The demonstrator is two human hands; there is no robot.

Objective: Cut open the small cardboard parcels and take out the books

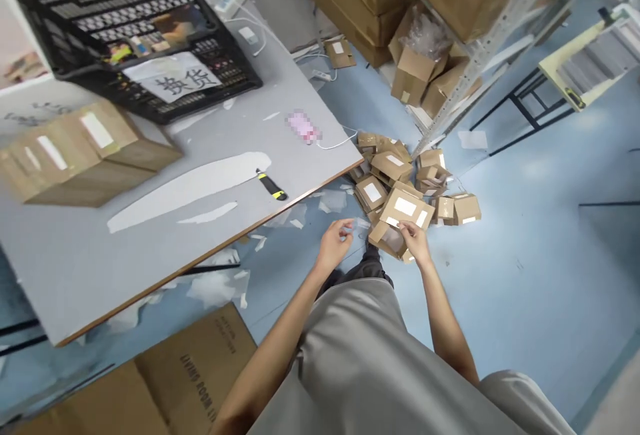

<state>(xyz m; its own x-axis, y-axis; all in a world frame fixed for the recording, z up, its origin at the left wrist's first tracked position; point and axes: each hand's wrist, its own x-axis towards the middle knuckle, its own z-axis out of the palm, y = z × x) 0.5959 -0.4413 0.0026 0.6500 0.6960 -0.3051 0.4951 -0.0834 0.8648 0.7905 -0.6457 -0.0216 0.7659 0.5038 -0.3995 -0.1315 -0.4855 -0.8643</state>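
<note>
My right hand (415,243) is closed, its thumb and fingertips pinching the edge of a small opened cardboard box (417,203). White labels show on the raised flap, and some clear material is visible inside. To the left, my left hand (336,246) hovers beside the table edge with its fingers half curled and apart, seemingly holding nothing. A small pale scrap lies just past its fingertips; whether they touch is unclear. Behind the held box, several small brown boxes (393,163) are heaped on the floor, many with white labels.
The grey table (210,248) carries a black-and-yellow utility knife (271,185), paper strips (190,188), taped cartons (85,155) and a black crate (150,42). A large carton (190,375) lies below. Shelving (470,62) stands at the back right. Paper scraps litter the floor.
</note>
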